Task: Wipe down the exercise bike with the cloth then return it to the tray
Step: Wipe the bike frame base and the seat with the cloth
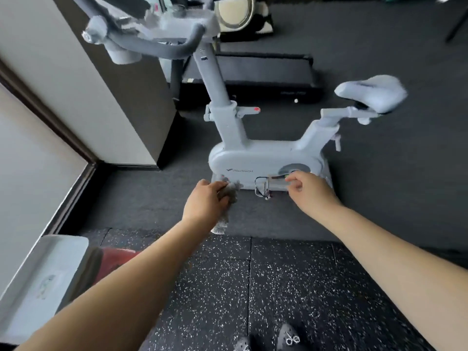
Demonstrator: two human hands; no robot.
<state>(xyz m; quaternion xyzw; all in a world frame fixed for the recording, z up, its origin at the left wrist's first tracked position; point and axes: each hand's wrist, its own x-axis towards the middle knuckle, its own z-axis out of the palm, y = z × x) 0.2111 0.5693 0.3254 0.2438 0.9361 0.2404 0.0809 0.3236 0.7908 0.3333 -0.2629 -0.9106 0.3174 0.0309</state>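
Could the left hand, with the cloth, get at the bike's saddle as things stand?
Probably not without stepping over: the left hand holds the cloth low at the bike's base, and the saddle sits up at the far right, beyond the right hand.

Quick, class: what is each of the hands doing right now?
Left hand: closed on the grey cloth, at the bike's base.
Right hand: fingers curled at the pedal; grip cannot be told.
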